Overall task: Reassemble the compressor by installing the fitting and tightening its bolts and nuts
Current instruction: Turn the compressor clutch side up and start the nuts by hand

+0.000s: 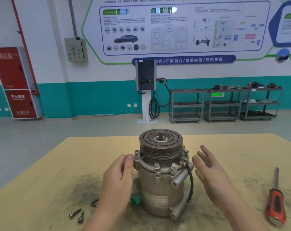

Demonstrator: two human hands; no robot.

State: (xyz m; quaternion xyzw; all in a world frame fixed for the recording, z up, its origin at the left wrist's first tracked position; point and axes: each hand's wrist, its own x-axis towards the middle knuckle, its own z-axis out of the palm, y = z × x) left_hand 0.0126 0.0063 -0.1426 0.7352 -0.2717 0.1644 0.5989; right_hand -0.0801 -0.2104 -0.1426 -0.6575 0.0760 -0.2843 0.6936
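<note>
Both hands flank the compressor (161, 174) standing upright on the worktop (241, 147): left hand (119, 177) touches its flange, right hand (211, 169) is released beside it. Several bolts (164, 167) seem fitted; three loose bolts (78, 214) wait near left, so tightening is probably unfinished.

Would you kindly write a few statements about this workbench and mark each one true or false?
1. The silver metal compressor stands upright with its round pulley on top. True.
2. The red-and-black-handled screwdriver is held in the right hand. False: it lies on the tan tabletop, and that hand is open beside the compressor.
3. Loose steel bolts lie left of the compressor. True.
4. The left hand is well clear of the compressor. False: its fingers touch the flange.
</note>
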